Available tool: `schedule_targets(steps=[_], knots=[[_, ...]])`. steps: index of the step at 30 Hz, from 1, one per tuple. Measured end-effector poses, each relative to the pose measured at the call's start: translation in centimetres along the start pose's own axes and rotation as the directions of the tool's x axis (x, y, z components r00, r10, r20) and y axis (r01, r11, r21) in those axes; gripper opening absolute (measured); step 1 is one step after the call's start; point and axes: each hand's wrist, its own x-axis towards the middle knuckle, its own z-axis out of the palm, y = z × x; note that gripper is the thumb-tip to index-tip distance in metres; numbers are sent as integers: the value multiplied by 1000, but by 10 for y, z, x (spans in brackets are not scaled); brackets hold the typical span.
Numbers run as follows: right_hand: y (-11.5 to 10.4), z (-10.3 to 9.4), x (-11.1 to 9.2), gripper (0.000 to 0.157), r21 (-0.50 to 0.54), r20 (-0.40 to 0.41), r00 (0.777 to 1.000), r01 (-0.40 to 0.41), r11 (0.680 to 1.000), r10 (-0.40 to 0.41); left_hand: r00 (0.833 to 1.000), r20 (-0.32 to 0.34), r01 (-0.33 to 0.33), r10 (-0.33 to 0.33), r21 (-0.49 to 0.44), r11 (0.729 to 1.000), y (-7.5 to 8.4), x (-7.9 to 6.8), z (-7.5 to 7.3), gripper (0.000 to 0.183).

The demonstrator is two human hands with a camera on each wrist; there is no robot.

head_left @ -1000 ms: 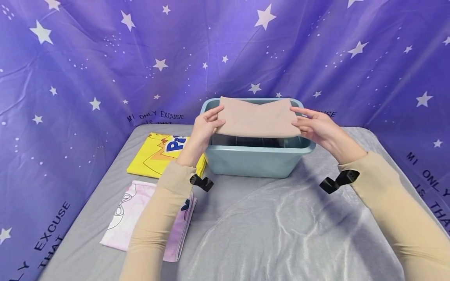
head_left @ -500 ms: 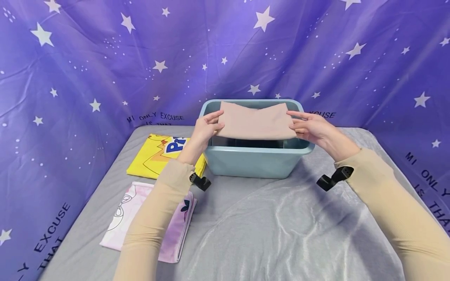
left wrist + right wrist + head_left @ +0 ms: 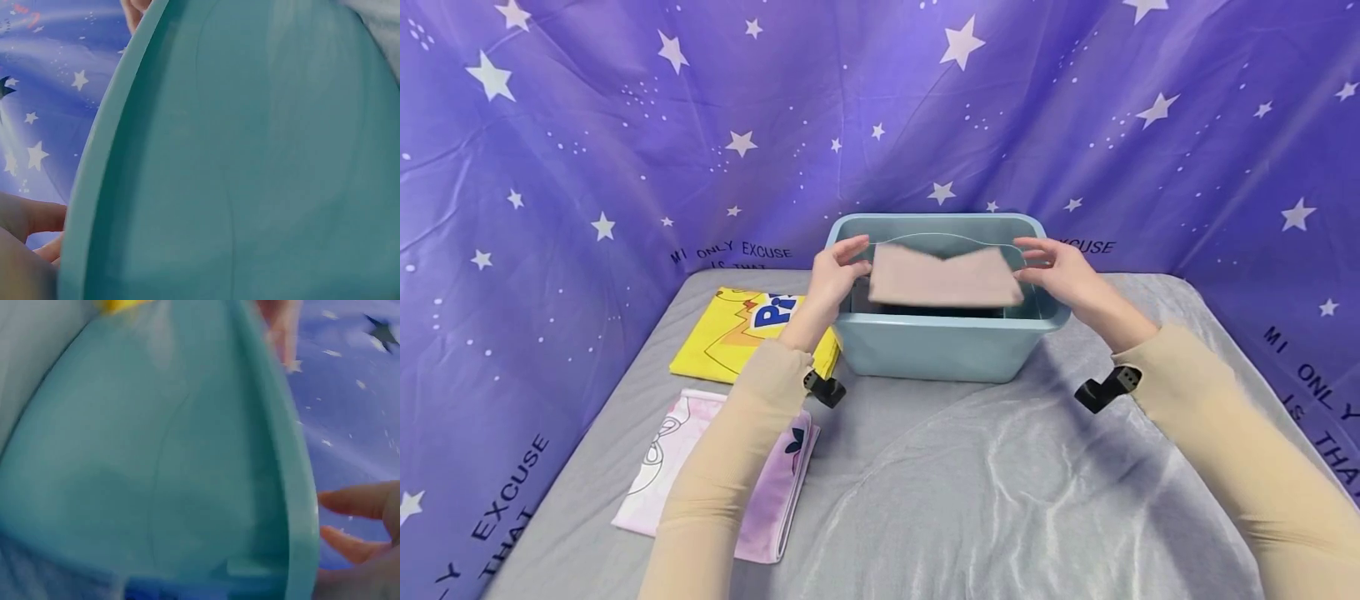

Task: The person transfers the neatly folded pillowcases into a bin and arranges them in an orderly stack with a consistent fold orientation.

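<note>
Three folded cloths [image 3: 722, 342], one tub [image 3: 932, 350]
I count one yellow cloth [image 3: 722, 342], one pink-and-purple cloth [image 3: 775, 500], one beige cloth [image 3: 943, 282], one left hand [image 3: 832, 279], one right hand [image 3: 1067, 271], and two black wrist devices [image 3: 825, 389] [image 3: 1105, 390].

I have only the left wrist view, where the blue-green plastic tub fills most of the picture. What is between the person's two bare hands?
Observer: A wide, pinkish-beige piece of fabric is between the left hand and the right hand.
Operator: And what lies to the left of the tub?
Observer: A folded, bright yellow cloth with blue letters.
Operator: What is nearer to the person than this cloth?
Observer: A folded, pink-and-white printed cloth, partly hidden by the left sleeve.
</note>
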Motion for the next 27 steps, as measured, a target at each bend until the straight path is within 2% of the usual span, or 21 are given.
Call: schedule_targets(steps=[3,7,13,18,27], knots=[[-2,3,-7,56,-164,-48,992,103,981,-113,996,-30,-80,81,32,996,2,-5,-4,39],[-5,6,-15,50,-167,-40,985,161,973,-170,991,-29,-128,129,43,991,2,-11,-8,34],[-2,11,-22,43,-130,-24,970,237,963,-242,987,14,-158,157,67,985,-1,-22,-15,33],[-2,14,-26,39,-111,-21,962,270,957,-274,982,44,-186,183,74,980,-2,-30,-22,32],[-2,19,-34,39,-102,-4,950,309,946,-311,973,52,-228,226,46,972,-4,-42,-32,31]])
